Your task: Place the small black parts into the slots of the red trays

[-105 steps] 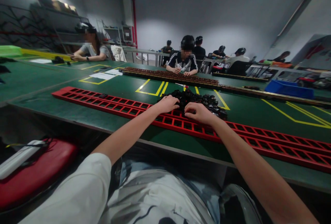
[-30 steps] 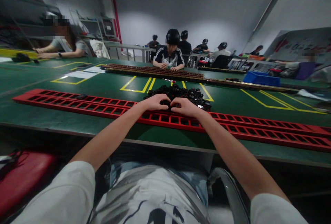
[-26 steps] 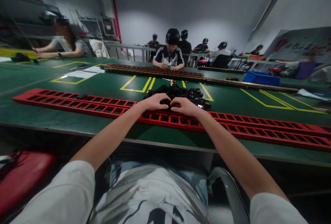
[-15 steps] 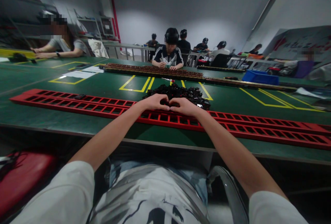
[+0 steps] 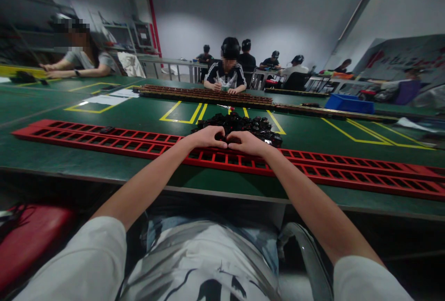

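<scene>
My left hand (image 5: 210, 137) and my right hand (image 5: 245, 142) meet at their fingertips and thumbs, the fingers curved in a heart-like outline. Nothing shows in either hand, and a gap lies between fingers and thumb on each. Just behind them is a heap of small black parts (image 5: 257, 127), partly covered by the hands. Beneath my hands and wrists run two long red slotted rails (image 5: 114, 142), side by side across the table. A single black part (image 5: 106, 129) rests on the far rail at the left.
Yellow tape outlines (image 5: 181, 120) mark the green table (image 5: 306, 129). Farther back lie long brown strips (image 5: 194, 95) and a blue bin (image 5: 349, 104). White sheets (image 5: 111, 98) are at the left. A co-worker (image 5: 225, 72) sits opposite; another person (image 5: 83, 58) sits at the left.
</scene>
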Motion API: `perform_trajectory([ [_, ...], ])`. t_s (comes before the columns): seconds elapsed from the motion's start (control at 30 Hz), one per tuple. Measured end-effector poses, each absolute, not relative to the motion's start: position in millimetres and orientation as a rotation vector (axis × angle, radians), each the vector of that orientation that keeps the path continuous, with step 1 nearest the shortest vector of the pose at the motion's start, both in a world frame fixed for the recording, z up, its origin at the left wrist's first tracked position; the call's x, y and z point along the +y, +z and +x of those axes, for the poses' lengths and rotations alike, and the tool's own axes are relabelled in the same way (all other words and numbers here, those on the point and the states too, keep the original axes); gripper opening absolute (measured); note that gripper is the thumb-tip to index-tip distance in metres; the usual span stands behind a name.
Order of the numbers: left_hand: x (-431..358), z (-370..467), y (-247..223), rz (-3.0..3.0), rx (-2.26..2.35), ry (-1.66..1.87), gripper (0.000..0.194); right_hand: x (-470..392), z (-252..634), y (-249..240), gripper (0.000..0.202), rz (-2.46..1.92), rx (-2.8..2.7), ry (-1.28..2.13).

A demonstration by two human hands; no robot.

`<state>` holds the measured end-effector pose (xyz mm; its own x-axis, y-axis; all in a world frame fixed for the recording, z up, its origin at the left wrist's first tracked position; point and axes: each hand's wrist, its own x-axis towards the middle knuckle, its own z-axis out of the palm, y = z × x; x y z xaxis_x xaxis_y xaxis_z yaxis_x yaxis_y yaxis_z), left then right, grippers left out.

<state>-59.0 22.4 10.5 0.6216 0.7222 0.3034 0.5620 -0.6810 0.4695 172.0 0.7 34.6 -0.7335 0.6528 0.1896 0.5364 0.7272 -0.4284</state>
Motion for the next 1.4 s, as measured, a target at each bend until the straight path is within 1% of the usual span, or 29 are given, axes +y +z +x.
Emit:
perform_trajectory([
  [0.2,21.1,-58.7,10.6,2.511,1.06,0.677,0.049,-1.9,171.9,36.8,0.025,-0.942,-2.61,0.487],
  [0.57,18.9,-60.1,12.4,2.496,0.978,0.672,0.052,-1.8,172.2,36.7,0.025,-0.948,-2.617,0.484],
  [0.87,15.9,-57.2,14.9,2.547,1.025,0.678,0.049,0.4,172.8,34.5,0.026,-0.937,-2.608,0.498],
  [1.2,19.5,-58.4,11.9,2.615,0.948,0.662,0.047,1.2,173.6,33.5,0.024,-0.925,-2.613,0.509],
  [1.4,18.2,-57.6,12.8,2.606,0.961,0.685,0.037,1.5,173.3,33.5,0.023,-0.933,-2.612,0.505],
])
